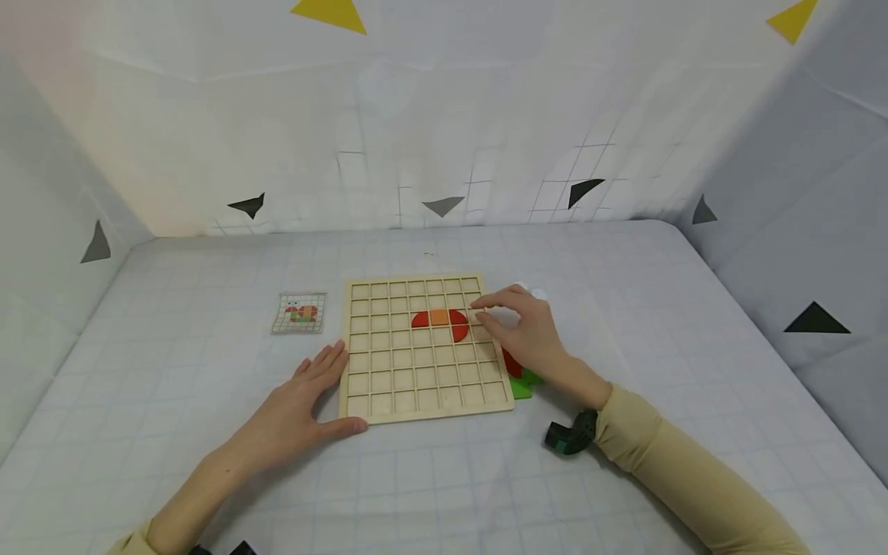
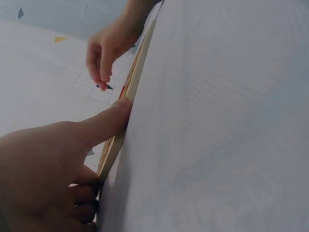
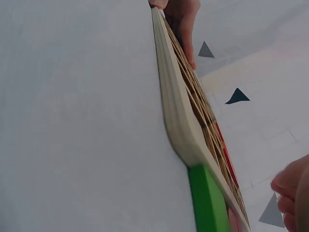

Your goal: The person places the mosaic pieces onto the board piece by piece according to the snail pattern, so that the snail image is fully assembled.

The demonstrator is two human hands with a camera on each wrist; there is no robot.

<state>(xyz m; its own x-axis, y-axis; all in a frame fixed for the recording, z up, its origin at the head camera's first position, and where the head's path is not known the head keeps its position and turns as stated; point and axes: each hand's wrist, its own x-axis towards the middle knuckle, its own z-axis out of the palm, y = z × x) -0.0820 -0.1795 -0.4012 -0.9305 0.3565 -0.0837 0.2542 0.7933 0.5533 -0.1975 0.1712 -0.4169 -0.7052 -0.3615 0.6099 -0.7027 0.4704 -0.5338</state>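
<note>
Green pieces (image 1: 520, 388) — partly behind right hand (image 1: 529, 327), right sleeve (image 1: 694, 486) cut off, card (image 1: 300, 313) — details too small to tell

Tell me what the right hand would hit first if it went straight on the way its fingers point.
The right hand would probably meet the nearest red piece on the grid board first. It seems raised above the board, so it might pass over; height is hard to judge.

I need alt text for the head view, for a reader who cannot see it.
A person's right hand hovers over the right edge of a wooden grid board holding red pieces and an orange square; the left hand spans its near left corner. A small picture card lies left, green pieces right.
</note>
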